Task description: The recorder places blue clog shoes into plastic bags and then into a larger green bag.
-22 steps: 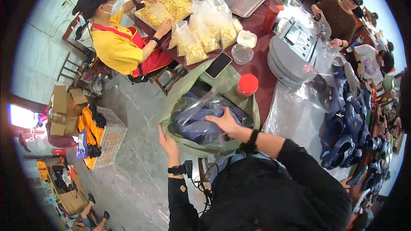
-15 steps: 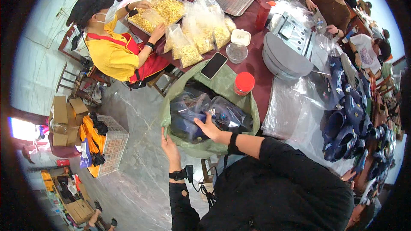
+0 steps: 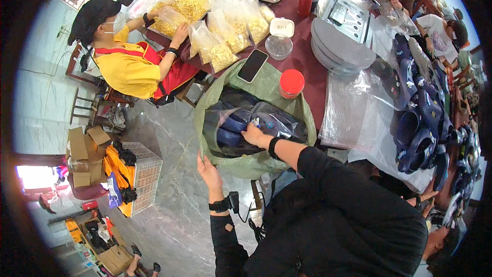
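Rounded, dark-blue items in clear plastic film (image 3: 229, 137) lie in the left part of an open, pale-green woven sack (image 3: 246, 168); their long axes run roughly left to right, and which end is the front cannot be told. Beside them, a dark bundle in shiny clear plastic (image 3: 287, 122) fills the sack's right part, slanting from upper left to lower right. Beyond the opening, a black-screened phone (image 3: 252, 65) lies aslant near a red-lidded jar (image 3: 291, 83); farther off, clear plastic bags (image 3: 221, 57) hold yellow pieces. The right hand (image 3: 253, 136) reaches in from the lower right, fingers bunched against the plastic; whether they pinch it cannot be told. The left hand (image 3: 210, 174) rises to the sack's near left rim, fingers pointing away from the body, their grip unclear.
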`<act>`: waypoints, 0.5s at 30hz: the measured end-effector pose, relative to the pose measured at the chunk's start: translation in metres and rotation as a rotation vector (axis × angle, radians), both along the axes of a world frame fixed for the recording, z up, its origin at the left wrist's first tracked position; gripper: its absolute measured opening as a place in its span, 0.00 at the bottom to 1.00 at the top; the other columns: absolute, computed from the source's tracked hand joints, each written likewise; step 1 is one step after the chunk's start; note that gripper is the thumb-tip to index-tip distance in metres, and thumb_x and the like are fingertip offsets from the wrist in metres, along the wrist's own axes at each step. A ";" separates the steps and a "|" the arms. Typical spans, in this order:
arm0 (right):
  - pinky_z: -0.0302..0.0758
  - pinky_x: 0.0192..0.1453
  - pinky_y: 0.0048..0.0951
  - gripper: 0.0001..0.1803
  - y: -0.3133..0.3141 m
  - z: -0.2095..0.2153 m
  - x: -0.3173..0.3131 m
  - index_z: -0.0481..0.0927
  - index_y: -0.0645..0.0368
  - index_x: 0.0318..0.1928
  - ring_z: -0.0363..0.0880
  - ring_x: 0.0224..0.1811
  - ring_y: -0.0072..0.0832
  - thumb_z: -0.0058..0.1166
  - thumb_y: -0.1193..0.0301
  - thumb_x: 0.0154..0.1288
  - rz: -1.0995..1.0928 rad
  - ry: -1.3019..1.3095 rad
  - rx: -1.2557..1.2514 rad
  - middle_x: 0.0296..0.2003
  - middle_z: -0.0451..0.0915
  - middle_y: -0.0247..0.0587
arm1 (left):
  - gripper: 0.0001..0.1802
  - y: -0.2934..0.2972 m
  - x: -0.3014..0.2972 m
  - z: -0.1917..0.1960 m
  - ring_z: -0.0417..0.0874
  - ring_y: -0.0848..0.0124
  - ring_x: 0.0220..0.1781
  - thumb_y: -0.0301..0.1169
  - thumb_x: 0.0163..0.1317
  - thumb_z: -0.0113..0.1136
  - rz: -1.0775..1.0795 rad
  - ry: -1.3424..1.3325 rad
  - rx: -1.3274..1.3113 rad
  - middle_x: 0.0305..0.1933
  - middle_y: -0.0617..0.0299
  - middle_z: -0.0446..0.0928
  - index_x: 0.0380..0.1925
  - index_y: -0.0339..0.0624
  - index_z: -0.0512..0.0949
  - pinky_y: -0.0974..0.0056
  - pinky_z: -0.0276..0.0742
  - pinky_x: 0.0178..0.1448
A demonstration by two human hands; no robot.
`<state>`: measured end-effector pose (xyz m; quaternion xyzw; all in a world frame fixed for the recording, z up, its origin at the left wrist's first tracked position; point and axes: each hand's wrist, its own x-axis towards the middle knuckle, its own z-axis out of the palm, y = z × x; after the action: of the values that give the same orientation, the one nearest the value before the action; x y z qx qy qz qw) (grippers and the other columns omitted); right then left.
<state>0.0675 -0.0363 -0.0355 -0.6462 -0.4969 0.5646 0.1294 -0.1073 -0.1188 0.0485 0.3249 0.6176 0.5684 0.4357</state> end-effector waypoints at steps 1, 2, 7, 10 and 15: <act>0.71 0.44 0.47 0.28 -0.002 0.000 0.006 0.58 0.76 0.53 0.76 0.38 0.55 0.43 0.60 0.65 -0.007 0.001 -0.003 0.36 0.76 0.66 | 0.20 0.001 0.000 0.003 0.74 0.68 0.49 0.28 0.68 0.39 -0.026 0.018 0.022 0.52 0.54 0.71 0.58 0.32 0.62 0.65 0.70 0.53; 0.71 0.47 0.46 0.30 -0.004 0.000 0.012 0.62 0.75 0.52 0.76 0.41 0.55 0.41 0.56 0.65 0.192 0.060 0.026 0.40 0.75 0.65 | 0.20 0.002 -0.001 0.004 0.74 0.68 0.49 0.28 0.68 0.39 -0.035 0.018 0.020 0.52 0.54 0.71 0.58 0.32 0.62 0.65 0.70 0.53; 0.53 0.66 0.38 0.47 -0.057 0.067 0.041 0.59 0.69 0.60 0.54 0.65 0.44 0.31 0.35 0.60 0.848 0.269 -0.229 0.62 0.57 0.56 | 0.19 0.008 -0.031 -0.011 0.74 0.66 0.49 0.28 0.68 0.38 0.116 0.067 0.035 0.52 0.54 0.71 0.56 0.31 0.64 0.65 0.68 0.54; 0.63 0.61 0.39 0.40 -0.095 0.086 0.079 0.68 0.64 0.57 0.65 0.60 0.46 0.35 0.39 0.62 0.936 0.198 -0.133 0.56 0.68 0.57 | 0.18 0.017 -0.018 0.001 0.73 0.67 0.50 0.29 0.69 0.38 0.041 0.223 -0.031 0.51 0.55 0.71 0.55 0.31 0.64 0.64 0.68 0.54; 0.74 0.35 0.47 0.20 -0.118 0.082 0.113 0.81 0.59 0.29 0.78 0.32 0.49 0.45 0.55 0.61 0.895 -0.208 0.259 0.26 0.79 0.48 | 0.17 0.022 -0.020 0.014 0.71 0.57 0.53 0.29 0.67 0.40 -0.056 0.499 -0.149 0.56 0.51 0.69 0.51 0.33 0.69 0.60 0.66 0.56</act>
<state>0.1803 -0.1541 0.0464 -0.4001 -0.8031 0.4307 -0.0974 -0.1269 -0.0971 0.0625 0.4389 0.7369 0.4114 0.3084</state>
